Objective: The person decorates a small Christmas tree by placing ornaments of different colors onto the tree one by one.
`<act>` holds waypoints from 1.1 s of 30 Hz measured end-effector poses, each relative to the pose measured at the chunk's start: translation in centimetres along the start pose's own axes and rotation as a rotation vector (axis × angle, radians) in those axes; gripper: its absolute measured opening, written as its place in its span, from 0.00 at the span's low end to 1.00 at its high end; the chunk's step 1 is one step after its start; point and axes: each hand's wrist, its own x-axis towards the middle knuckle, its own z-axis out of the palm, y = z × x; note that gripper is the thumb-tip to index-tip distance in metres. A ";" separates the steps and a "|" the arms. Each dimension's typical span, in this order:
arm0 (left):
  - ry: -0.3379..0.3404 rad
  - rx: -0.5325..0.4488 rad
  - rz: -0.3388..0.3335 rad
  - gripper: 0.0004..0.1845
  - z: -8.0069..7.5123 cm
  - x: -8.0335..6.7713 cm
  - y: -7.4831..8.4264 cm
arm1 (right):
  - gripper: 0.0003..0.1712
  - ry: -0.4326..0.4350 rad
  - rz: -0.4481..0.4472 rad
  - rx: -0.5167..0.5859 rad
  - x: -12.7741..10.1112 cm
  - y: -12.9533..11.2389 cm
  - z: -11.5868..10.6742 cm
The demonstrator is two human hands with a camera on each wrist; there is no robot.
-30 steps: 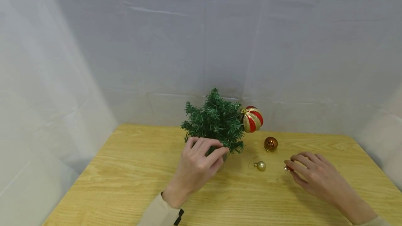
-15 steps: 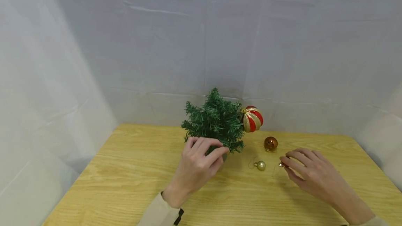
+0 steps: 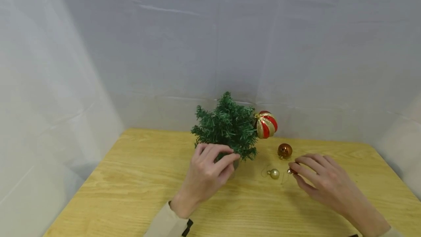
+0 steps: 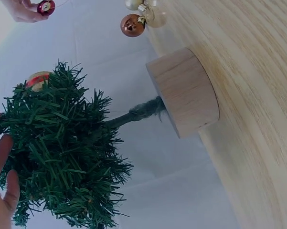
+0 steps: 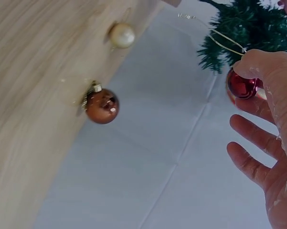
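I see my right hand (image 3: 320, 180) pinching a small red bauble (image 3: 291, 171) by its top, low over the wooden table (image 3: 131, 193), just right of the gold bauble (image 3: 273, 173). My left hand (image 3: 205, 173) grips the little green tree's (image 3: 227, 129) lower branches, well left of it.

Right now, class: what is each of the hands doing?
Left hand: fingers curled on the small green tree, holding it.
Right hand: pinches a small red bauble.
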 end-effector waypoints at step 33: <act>-0.168 -0.208 0.011 0.12 0.3 -0.1 3.7 | 0.23 0.113 -0.055 0.062 4.8 -3.0 -1.7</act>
